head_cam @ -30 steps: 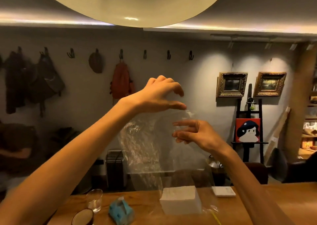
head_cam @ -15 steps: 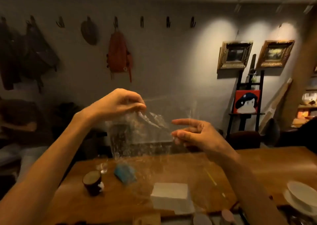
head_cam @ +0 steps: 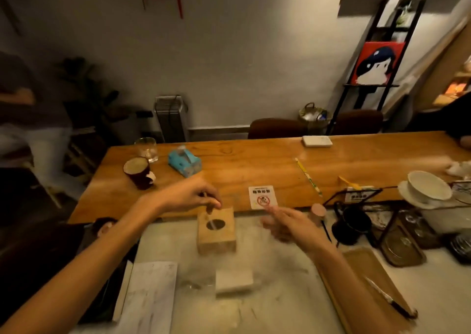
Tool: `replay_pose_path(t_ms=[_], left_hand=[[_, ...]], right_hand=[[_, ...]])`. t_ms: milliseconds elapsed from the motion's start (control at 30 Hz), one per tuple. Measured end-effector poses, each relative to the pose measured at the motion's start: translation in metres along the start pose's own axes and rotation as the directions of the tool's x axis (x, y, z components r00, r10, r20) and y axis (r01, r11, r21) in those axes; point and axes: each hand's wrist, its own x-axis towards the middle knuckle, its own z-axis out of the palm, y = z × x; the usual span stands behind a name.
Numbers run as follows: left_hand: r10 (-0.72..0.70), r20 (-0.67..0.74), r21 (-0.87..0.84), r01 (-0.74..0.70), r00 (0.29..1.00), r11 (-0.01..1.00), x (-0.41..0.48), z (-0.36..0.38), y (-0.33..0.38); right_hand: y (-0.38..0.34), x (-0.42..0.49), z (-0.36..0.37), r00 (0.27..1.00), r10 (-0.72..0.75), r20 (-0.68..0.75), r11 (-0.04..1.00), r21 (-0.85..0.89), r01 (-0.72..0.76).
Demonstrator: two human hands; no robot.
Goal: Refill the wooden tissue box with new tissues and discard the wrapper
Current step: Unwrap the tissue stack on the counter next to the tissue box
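Note:
The wooden tissue box [head_cam: 216,234], with an oval hole in its top, stands on the pale worktop. My left hand [head_cam: 190,196] hovers at its far left corner, fingers pinched on the clear plastic wrapper [head_cam: 196,275]. The wrapper shows only as a faint blurred film that hangs down in front of the box. A white stack of tissues [head_cam: 233,281] lies on the worktop just in front of the box, partly veiled by the film. To the right of the box my right hand [head_cam: 288,225] is blurred, with fingers spread and nothing in it.
Behind the box runs a wooden counter [head_cam: 254,165] with a blue tissue pack [head_cam: 184,164], a dark cup [head_cam: 139,172], a glass [head_cam: 147,149] and a no-smoking card [head_cam: 262,197]. A wooden tray [head_cam: 367,280] lies right, paper sheets [head_cam: 150,295] left, white bowls [head_cam: 428,187] far right.
The view has tipped down from the wall to the worktop. Both hands have dropped from chest height to just above the wooden box, and the right hand has come off the wrapper.

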Motion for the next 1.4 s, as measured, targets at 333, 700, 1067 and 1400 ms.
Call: replay_pose_path(t_ms=[333,700,1067,1400], left_hand=[[0.014,-0.043,0.108,-0.010,0.999,0.994,0.015,-0.011,-0.001],[-0.003,-0.140,0.149,0.024,0.990,0.989,-0.004,-0.011,-0.002],[0.226,-0.268,0.499,-0.066,0.937,0.864,-0.056,0.040,0.022],[0.178,-0.329,0.400,-0.034,0.927,0.916,-0.067,0.056,0.040]], right_hand=[[-0.023,-0.011,0.083,0.519,-0.828,0.213,0.106,-0.849,0.518],[-0.023,0.010,0.082,0.611,-0.682,0.401,-0.173,-0.901,0.398],[0.031,-0.099,0.059,0.675,-0.308,0.671,-0.189,-0.738,0.648],[0.011,-0.138,0.061,0.828,0.034,0.560,-0.042,-0.827,0.561]])
